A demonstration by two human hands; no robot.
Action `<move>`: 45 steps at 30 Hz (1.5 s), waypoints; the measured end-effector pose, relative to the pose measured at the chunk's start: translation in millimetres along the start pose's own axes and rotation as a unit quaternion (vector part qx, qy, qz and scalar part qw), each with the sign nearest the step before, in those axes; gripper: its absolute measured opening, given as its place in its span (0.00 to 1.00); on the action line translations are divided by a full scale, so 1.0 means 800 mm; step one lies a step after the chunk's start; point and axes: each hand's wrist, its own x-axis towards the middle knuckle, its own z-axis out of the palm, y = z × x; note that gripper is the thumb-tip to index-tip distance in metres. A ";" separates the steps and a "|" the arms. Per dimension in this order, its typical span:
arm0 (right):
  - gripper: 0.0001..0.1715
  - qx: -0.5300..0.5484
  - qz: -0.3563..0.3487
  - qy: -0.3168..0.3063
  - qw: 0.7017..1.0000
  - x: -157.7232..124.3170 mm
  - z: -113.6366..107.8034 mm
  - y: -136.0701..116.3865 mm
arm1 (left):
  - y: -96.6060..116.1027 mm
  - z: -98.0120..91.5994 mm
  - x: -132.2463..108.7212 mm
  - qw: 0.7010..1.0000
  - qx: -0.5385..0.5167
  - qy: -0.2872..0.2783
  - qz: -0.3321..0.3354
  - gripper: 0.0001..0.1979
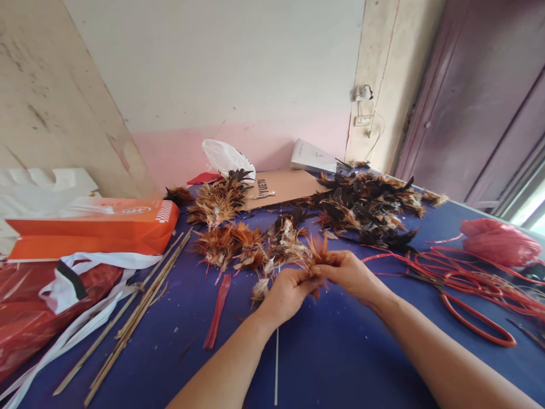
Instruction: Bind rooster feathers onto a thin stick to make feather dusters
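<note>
Both hands meet over the middle of the blue table [340, 363]. Between them is a small bunch of orange-brown feathers [318, 250], its tips pointing up and away from me. My left hand [286, 292] pinches the lower end of the bunch. My right hand [347, 274] is closed on the same bunch from the right. Just beyond the hands lie loose brown and black feathers [287, 236]. To their left are tied-looking feather bunches [230, 244] with pink strands at the base. A flat strip of red plastic [218, 311] lies left of my left hand.
Bamboo sticks [140, 312], an orange bag [93, 227] and a red bag [25, 312] lie left. A cardboard sheet [289, 187] and a dark feather pile [366, 207] are behind. Red-handled scissors [477, 321], tangled red cord [472, 284] and a red plastic ball [500, 241] lie right.
</note>
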 end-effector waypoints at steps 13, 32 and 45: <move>0.14 0.227 0.005 0.189 0.955 0.017 -0.059 0.017 | 0.004 -0.055 0.016 0.901 -0.302 0.307 -0.052 0.12; 0.06 -0.305 -0.014 0.064 0.950 0.035 -0.005 0.018 | 0.001 -0.084 0.012 0.854 -0.444 0.267 -0.039 0.11; 0.17 0.242 0.056 -0.083 0.965 0.020 0.033 0.004 | 0.002 -0.046 -0.006 0.920 -0.341 -0.125 -0.149 0.11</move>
